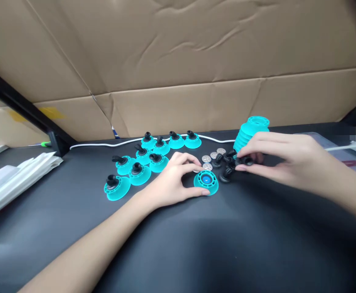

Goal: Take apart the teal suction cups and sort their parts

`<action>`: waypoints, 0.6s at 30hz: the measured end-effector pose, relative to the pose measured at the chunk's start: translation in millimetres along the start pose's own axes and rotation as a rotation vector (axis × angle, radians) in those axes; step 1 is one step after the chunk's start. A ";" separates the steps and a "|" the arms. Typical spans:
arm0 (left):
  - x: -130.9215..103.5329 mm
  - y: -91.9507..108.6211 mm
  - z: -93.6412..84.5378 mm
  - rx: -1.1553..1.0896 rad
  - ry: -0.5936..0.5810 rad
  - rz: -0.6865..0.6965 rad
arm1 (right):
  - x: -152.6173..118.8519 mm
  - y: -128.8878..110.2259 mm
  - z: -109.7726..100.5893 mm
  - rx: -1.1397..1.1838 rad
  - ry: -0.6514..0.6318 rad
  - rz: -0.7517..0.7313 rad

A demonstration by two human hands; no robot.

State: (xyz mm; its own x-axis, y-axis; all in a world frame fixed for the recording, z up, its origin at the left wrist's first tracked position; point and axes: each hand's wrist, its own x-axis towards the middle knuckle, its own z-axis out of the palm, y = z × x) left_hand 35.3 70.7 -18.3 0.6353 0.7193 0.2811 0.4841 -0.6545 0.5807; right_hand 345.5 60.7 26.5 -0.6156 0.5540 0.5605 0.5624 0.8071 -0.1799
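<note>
My left hand (173,179) rests on the dark table and holds a teal round disc (206,182) with a blue centre between thumb and fingers. My right hand (280,158) pinches a small black lever piece (245,161) from a loose pile of black pieces (225,165). Three silver metal discs (210,159) lie just behind the teal disc. A leaning stack of teal discs (251,132) stands behind my right hand. To the left sit several finished teal discs with black levers (141,162) in rows.
The dark table (196,244) runs to a cardboard wall (196,81) at the back. A white cable (104,143) lies along the wall's foot. Clear plastic bags (9,179) lie at the left, a black metal strut (22,106) above them. A clear tray (346,154) sits far right.
</note>
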 end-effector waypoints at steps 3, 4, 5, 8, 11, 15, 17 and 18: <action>-0.2 -0.9 0.5 0.003 0.003 0.010 | -5.8 5.8 0.9 0.007 -0.158 -0.004; -0.2 -1.3 0.6 0.005 0.004 0.015 | -8.2 6.8 3.4 0.008 -0.213 0.003; -0.1 -1.8 0.8 0.006 0.006 0.019 | -10.5 7.2 6.6 0.011 -0.266 0.015; 0.4 -2.7 0.8 0.012 0.011 0.028 | -16.1 6.2 16.6 0.017 -0.362 0.040; 0.7 -2.8 0.2 0.022 0.006 0.030 | -19.3 4.4 24.2 0.000 -0.339 0.035; -0.4 -1.5 -1.1 0.036 0.000 0.037 | -19.9 3.6 31.2 -0.035 -0.257 0.056; -1.2 -0.3 -2.0 0.041 -0.006 0.045 | -19.1 3.4 34.1 -0.036 -0.228 0.072; -1.6 0.3 -2.4 0.043 -0.010 0.048 | -18.5 3.0 35.4 -0.028 -0.217 0.081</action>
State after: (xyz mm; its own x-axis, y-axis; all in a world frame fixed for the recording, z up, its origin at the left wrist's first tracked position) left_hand 33.0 69.9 -16.8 0.6644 0.6846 0.2997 0.4781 -0.6976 0.5337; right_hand 339.0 60.1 -13.0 -0.6702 0.6502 0.3580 0.6281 0.7538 -0.1932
